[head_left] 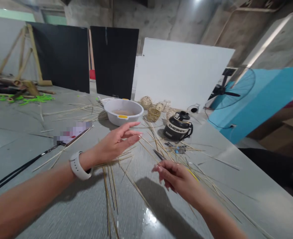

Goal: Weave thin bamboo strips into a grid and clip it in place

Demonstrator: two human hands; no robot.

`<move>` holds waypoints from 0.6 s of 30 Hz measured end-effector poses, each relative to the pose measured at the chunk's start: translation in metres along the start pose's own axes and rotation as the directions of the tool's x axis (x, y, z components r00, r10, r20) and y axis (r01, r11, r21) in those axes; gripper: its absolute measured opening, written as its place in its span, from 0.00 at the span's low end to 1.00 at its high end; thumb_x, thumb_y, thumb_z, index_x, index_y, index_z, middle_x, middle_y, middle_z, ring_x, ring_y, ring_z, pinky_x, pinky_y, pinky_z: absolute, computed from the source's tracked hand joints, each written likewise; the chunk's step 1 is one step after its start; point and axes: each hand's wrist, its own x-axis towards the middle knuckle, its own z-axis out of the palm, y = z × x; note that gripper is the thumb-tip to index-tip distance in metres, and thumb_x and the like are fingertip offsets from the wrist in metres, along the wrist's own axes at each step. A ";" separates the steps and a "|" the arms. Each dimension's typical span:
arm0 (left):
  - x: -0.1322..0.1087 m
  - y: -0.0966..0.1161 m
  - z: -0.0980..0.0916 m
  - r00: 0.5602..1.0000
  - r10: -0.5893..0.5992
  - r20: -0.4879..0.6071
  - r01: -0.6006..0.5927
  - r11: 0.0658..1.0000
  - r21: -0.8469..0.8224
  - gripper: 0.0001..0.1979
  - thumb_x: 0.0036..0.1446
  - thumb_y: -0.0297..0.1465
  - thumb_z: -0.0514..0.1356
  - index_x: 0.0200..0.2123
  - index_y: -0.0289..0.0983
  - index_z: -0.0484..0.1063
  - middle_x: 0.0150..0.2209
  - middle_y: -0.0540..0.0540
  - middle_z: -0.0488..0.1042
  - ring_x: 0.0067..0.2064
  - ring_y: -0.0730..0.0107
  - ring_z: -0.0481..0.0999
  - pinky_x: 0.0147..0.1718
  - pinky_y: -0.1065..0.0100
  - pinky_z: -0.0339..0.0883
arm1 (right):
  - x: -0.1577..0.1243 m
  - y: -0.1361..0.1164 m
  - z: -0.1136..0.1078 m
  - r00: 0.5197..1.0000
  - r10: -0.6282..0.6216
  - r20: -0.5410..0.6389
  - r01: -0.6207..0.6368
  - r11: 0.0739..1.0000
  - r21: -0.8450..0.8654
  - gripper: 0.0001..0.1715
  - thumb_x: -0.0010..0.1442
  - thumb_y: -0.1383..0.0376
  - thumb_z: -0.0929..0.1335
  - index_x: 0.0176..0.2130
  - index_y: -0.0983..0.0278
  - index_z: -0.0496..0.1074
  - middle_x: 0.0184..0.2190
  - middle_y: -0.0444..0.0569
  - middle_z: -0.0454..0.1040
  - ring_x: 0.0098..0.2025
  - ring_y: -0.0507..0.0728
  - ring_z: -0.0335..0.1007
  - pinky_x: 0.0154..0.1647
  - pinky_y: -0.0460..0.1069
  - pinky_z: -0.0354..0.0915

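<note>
My left hand (120,141), with a white watch (80,166) on its wrist, reaches over the table in front of a basin. Its fingers are stretched out, and nothing shows in them. Thin bamboo strips (110,186) lie crossed on the table beneath it. My right hand (177,177) is closed around a pointed tool (158,154) with a dark metal tip directed up and left. A curved yellow part (193,174) shows behind this hand, possibly the tool's handle. My fingers hide the middle of the tool, so its exact kind is unclear.
A grey-white basin (123,113) holds liquid. Right of it are woven balls (153,114), a black jug (177,126) and small blue-handled tools (178,148). A phone-like item (74,132) with a black strap lies left. A person's dark-clothed leg (268,169) is at right.
</note>
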 end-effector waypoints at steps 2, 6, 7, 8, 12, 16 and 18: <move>-0.012 -0.004 -0.019 0.998 -0.006 -0.063 0.013 0.994 0.106 0.21 0.60 0.38 0.57 0.56 0.42 0.67 0.51 0.42 0.75 0.54 0.56 0.73 0.51 0.60 0.66 | -0.001 -0.003 0.000 0.999 0.031 -0.006 -0.031 1.000 0.001 0.23 0.55 0.47 0.66 0.33 0.64 0.72 0.21 0.42 0.65 0.19 0.48 0.56 0.17 0.43 0.54; -0.043 -0.028 -0.058 0.989 -0.123 -0.083 0.146 0.906 0.397 0.14 0.55 0.40 0.61 0.43 0.45 0.78 0.44 0.46 0.79 0.46 0.53 0.76 0.49 0.58 0.66 | 0.005 -0.001 -0.006 0.993 0.094 -0.066 -0.095 0.995 -0.015 0.24 0.52 0.45 0.67 0.32 0.63 0.71 0.20 0.41 0.63 0.18 0.47 0.53 0.17 0.43 0.50; -0.051 -0.036 -0.065 0.987 -0.130 -0.092 0.157 0.893 0.422 0.13 0.53 0.40 0.62 0.42 0.45 0.78 0.44 0.46 0.79 0.48 0.52 0.75 0.52 0.57 0.64 | 0.007 0.001 -0.007 0.990 0.114 -0.084 -0.116 0.993 -0.012 0.24 0.52 0.44 0.67 0.32 0.63 0.71 0.19 0.40 0.62 0.18 0.47 0.51 0.16 0.43 0.48; -0.059 -0.044 -0.070 0.989 -0.128 -0.080 0.151 0.878 0.455 0.13 0.53 0.39 0.62 0.42 0.45 0.78 0.45 0.45 0.79 0.50 0.51 0.74 0.54 0.56 0.61 | 0.010 0.002 -0.007 0.987 0.130 -0.099 -0.132 0.991 -0.012 0.24 0.52 0.44 0.67 0.31 0.63 0.70 0.19 0.39 0.60 0.18 0.47 0.50 0.16 0.43 0.47; -0.084 -0.073 -0.073 0.994 -0.105 -0.033 0.103 0.784 0.612 0.14 0.57 0.37 0.58 0.46 0.46 0.76 0.53 0.46 0.74 0.57 0.53 0.69 0.58 0.53 0.57 | 0.023 0.003 0.001 0.988 0.144 -0.064 -0.149 0.985 -0.084 0.24 0.53 0.44 0.66 0.30 0.62 0.70 0.17 0.38 0.56 0.17 0.48 0.48 0.16 0.44 0.44; -0.091 -0.089 -0.059 0.997 -0.064 -0.035 0.071 0.740 0.669 0.16 0.58 0.38 0.57 0.49 0.44 0.74 0.59 0.42 0.69 0.61 0.51 0.65 0.60 0.49 0.56 | 0.039 0.000 0.023 0.988 0.156 0.019 -0.151 0.974 -0.169 0.21 0.56 0.46 0.65 0.28 0.62 0.69 0.16 0.38 0.55 0.17 0.48 0.49 0.16 0.44 0.44; -0.090 -0.092 -0.052 0.998 -0.055 -0.036 0.064 0.699 0.712 0.19 0.58 0.40 0.57 0.51 0.42 0.73 0.60 0.40 0.67 0.62 0.50 0.63 0.61 0.48 0.53 | 0.047 0.000 0.035 0.988 0.148 0.045 -0.136 0.968 -0.209 0.19 0.58 0.50 0.65 0.28 0.62 0.69 0.16 0.38 0.57 0.18 0.49 0.51 0.18 0.44 0.46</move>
